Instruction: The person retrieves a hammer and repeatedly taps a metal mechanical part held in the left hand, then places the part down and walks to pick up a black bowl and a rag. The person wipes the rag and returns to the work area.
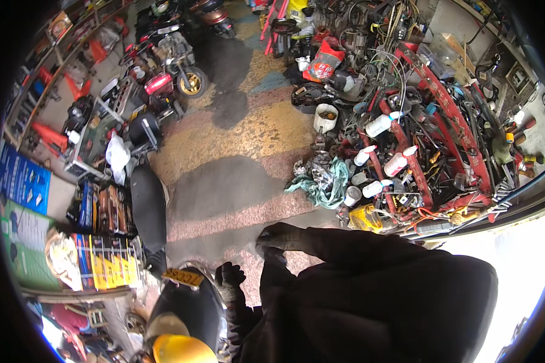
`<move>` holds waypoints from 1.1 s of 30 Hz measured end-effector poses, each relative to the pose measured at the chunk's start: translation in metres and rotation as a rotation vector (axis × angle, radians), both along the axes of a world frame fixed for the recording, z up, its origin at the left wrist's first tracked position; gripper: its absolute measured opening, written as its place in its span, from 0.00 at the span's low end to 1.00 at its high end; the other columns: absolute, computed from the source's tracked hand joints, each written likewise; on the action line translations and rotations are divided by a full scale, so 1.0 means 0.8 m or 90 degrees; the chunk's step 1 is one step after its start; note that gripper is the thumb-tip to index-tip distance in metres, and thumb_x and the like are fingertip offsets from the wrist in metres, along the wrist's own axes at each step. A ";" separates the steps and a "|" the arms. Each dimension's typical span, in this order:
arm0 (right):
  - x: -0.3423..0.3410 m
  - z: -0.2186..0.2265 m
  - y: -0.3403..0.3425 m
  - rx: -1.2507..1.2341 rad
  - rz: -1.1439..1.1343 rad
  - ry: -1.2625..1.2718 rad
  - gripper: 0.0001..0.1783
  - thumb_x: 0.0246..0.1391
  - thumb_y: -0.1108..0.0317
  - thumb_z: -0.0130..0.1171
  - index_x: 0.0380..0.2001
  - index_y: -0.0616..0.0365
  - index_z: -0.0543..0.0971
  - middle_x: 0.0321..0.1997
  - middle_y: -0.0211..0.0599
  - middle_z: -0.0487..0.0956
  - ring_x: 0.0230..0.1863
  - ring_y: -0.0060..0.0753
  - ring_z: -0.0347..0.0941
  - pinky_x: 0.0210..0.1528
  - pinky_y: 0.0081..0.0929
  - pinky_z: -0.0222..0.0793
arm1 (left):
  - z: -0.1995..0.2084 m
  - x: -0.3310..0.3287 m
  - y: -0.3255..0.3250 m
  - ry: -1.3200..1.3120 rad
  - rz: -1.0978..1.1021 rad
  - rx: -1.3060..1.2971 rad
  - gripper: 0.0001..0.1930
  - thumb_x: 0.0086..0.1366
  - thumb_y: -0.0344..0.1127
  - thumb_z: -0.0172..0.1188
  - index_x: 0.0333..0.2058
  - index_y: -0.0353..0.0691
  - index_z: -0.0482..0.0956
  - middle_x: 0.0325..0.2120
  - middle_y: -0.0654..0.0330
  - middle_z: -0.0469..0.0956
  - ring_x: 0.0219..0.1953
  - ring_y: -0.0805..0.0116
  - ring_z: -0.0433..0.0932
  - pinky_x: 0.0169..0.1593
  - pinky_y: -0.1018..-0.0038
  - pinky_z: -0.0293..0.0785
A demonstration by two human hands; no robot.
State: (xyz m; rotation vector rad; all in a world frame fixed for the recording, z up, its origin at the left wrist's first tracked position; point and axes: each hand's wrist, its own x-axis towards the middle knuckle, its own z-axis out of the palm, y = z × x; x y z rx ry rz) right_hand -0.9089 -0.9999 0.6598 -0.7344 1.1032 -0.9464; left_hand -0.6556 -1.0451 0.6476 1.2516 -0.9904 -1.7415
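Note:
My left hand, in a dark glove, hangs low beside a black scooter with a yellow plate. Its fingers are curled in, and nothing shows in them. Farther up and to the right is my right hand, also dark-gloved, over the reddish strip of floor. Shadow blurs its fingers, so its grip is unclear. Neither hand visibly touches anything. My dark jacket fills the lower right. A long black seat stands ahead of the left hand.
On the right, a red metal rack is heaped with tools, cables and several white bottles. A green cloth and a white bucket lie near it. Motorcycles and stacked boxes line the left. A yellow rounded object is at the bottom.

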 end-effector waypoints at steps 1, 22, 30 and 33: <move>-0.015 -0.008 -0.014 -0.023 -0.016 0.027 0.25 0.58 0.45 0.57 0.38 0.59 0.75 0.27 0.33 0.77 0.25 0.25 0.75 0.25 0.26 0.73 | -0.007 -0.010 -0.027 -0.009 -0.008 0.014 0.17 0.64 0.46 0.58 0.41 0.38 0.74 0.27 0.56 0.77 0.22 0.69 0.75 0.25 0.73 0.73; -0.253 -0.071 -0.314 0.118 -0.242 0.173 0.18 0.60 0.54 0.52 0.38 0.59 0.78 0.35 0.37 0.81 0.29 0.34 0.80 0.30 0.34 0.77 | 0.031 -0.276 -0.563 -0.056 -0.278 -0.035 0.13 0.64 0.43 0.59 0.38 0.39 0.75 0.25 0.55 0.78 0.23 0.69 0.76 0.25 0.74 0.73; -0.391 -0.102 -0.540 0.071 -0.278 0.165 0.18 0.59 0.53 0.56 0.29 0.59 0.76 0.25 0.34 0.77 0.22 0.30 0.74 0.22 0.28 0.70 | 0.044 -0.393 -0.744 -0.185 -0.205 -0.011 0.11 0.63 0.42 0.57 0.38 0.41 0.75 0.26 0.56 0.78 0.21 0.69 0.74 0.24 0.73 0.72; -0.468 -0.052 -0.631 0.166 -0.262 0.079 0.15 0.58 0.55 0.55 0.27 0.56 0.74 0.22 0.31 0.74 0.20 0.27 0.70 0.20 0.27 0.67 | 0.049 -0.442 -0.804 -0.148 -0.196 -0.019 0.12 0.63 0.43 0.57 0.37 0.41 0.75 0.26 0.57 0.78 0.22 0.67 0.75 0.25 0.72 0.73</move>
